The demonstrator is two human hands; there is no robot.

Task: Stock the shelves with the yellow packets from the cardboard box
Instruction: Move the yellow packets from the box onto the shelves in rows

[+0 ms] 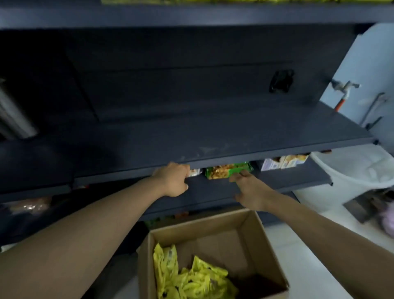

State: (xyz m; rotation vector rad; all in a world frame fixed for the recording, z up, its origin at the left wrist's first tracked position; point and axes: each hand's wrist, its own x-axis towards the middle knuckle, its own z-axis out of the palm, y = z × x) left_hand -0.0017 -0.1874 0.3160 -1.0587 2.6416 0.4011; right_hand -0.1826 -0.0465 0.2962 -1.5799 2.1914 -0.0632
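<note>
An open cardboard box [262, 241] stands on the floor below me, with several yellow packets [191, 279] heaped in its left half. Both arms reach to the lower dark shelf [287, 177], under the edge of the wide middle shelf [191, 136]. My left hand [172, 179] has its fingers curled round the end of a small pale packet [194, 172] on that shelf. My right hand [249, 190] lies with straight fingers on the front edge of a green snack packet [226, 170], its thumb held apart. Neither hand has a yellow packet.
Pale boxed goods [283, 163] sit to the right on the lower shelf. A white plastic bin [358, 168] stands right of the shelving, below a wall tap [345, 87]. A shiny metal cylinder [12, 115] is at far left. More yellow packets [191, 1] line the top shelf.
</note>
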